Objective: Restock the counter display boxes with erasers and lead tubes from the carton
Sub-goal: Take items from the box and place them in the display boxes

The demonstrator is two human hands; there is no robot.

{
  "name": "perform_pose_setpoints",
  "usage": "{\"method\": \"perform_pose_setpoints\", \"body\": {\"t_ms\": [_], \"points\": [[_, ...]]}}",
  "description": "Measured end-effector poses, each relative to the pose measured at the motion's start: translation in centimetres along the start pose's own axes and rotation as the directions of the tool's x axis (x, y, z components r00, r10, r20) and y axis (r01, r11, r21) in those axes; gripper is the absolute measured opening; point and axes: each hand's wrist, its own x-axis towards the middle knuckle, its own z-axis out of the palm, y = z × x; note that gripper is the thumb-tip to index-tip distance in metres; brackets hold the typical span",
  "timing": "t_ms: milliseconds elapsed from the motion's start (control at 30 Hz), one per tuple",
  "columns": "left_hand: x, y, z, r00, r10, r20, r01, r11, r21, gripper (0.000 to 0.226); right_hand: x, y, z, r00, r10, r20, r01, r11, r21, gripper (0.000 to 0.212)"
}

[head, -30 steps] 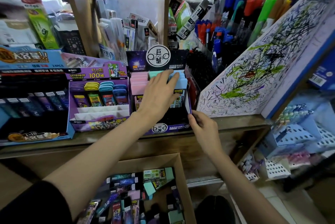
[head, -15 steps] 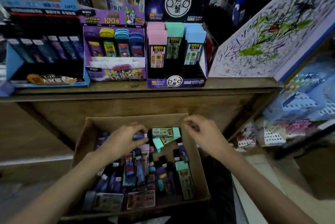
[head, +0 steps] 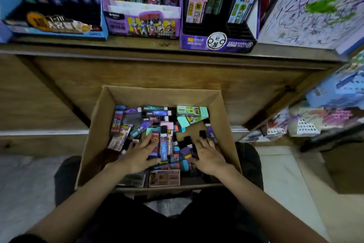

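Observation:
A brown carton sits low in front of me, filled with several loose lead tubes and mint erasers. My left hand lies flat on the pile at the carton's left middle, fingers spread. My right hand rests on the pile at the right, fingers spread over dark tubes. Neither hand grips anything that I can see. On the wooden counter above stand a blue display box, a purple box and a dark purple box with pink, green and blue tubes.
A scribbled white test board leans at the counter's right end. Shelves with packaged goods stand at the right. The counter's wooden front rises right behind the carton. Tiled floor lies to the right.
My hands left the dark purple display box, came down to the carton and now lie spread on the pile. The view has tilted down toward the carton.

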Motion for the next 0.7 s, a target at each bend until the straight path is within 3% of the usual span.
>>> {"method": "perform_pose_setpoints", "body": {"t_ms": [100,200,333,467,567,700], "points": [[-0.5,0.4,0.2,0.997,0.064,0.045,-0.064,0.998,-0.004,0.074,0.4,-0.3,0.1,0.999,-0.045,-0.014,0.046,0.997,0.069,0.069],[-1.0,0.8,0.3,0.992,0.088,-0.089,-0.099,0.987,-0.129,0.063,0.9,-1.5,0.2,0.997,-0.045,-0.056,0.05,0.994,0.092,0.065],[-0.5,1.2,-1.0,0.951,-0.128,-0.282,0.0,0.911,-0.413,0.059,1.9,-2.8,0.2,0.994,-0.034,-0.105,0.04,0.998,0.052,0.065],[1.1,1.8,-1.9,0.896,-0.334,-0.292,0.121,0.818,-0.563,0.06,3.1,-3.2,-0.7,0.992,0.006,-0.126,0.027,0.965,0.259,0.063],[2.0,2.3,-1.7,0.899,-0.374,-0.229,0.19,0.802,-0.566,0.054,3.9,-4.3,-0.9,0.992,0.089,-0.094,-0.04,0.902,0.429,0.07],[2.3,2.4,-1.9,0.906,-0.362,-0.219,0.163,0.777,-0.608,0.042,4.8,-5.7,-0.7,0.98,0.182,-0.076,-0.141,0.916,0.375,0.085]]}}
